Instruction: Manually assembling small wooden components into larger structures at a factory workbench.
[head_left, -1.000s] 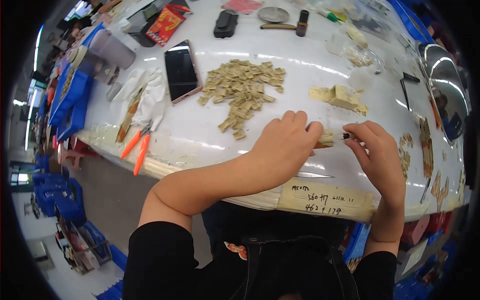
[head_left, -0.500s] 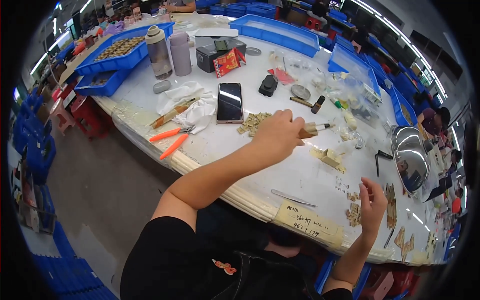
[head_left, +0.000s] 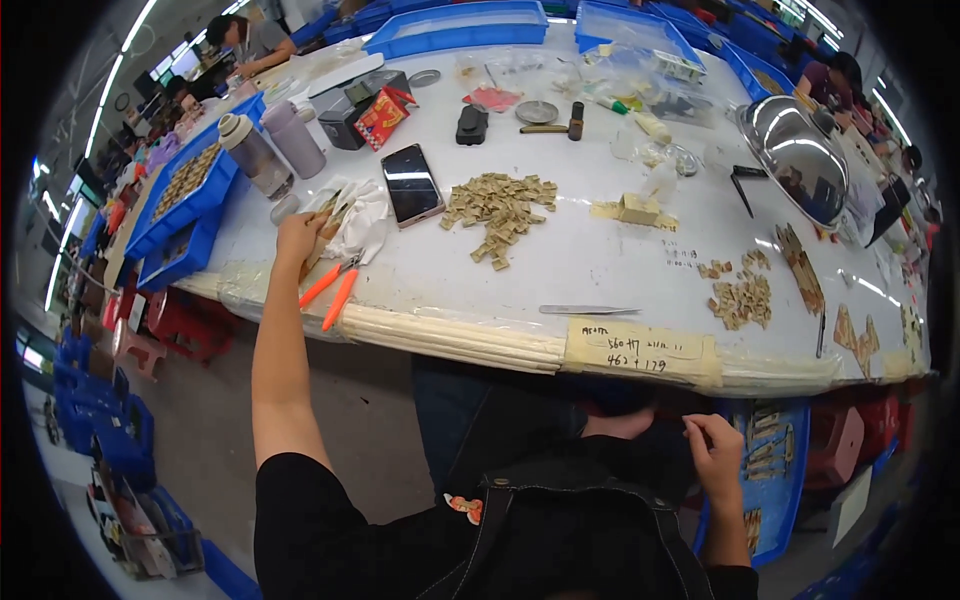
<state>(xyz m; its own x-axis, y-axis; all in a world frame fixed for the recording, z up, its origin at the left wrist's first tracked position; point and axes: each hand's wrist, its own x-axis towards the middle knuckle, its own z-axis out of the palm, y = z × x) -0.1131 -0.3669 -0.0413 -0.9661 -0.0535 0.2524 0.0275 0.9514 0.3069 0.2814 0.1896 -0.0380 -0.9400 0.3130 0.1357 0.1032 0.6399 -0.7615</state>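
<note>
My left hand (head_left: 300, 238) reaches to the table's left side. Its fingers are closed on a flat brown strip (head_left: 326, 232) that lies beside crumpled white tissue (head_left: 362, 222). Just below it are pliers with orange handles (head_left: 342, 298). My right hand (head_left: 715, 452) hangs in front of the table edge, above my lap, its fingers curled in and nothing visible in them. A heap of small tan pieces (head_left: 500, 208) lies mid-table, right of a black phone (head_left: 411, 184). A smaller pile of such pieces (head_left: 741, 300) lies to the right.
Metal tweezers (head_left: 588, 309) lie near the front edge by a taped paper label (head_left: 640, 350). Two bottles (head_left: 292, 138) and stacked blue trays (head_left: 190, 200) stand at the left. A shiny metal dome (head_left: 797, 160) is far right. Below the table sits a blue crate (head_left: 772, 480).
My left hand has moved from above the tan heap to the strips by the tissue, uncovering the heap. My right hand has dropped off the table's right side, its fingers curling in. The view has shifted.
</note>
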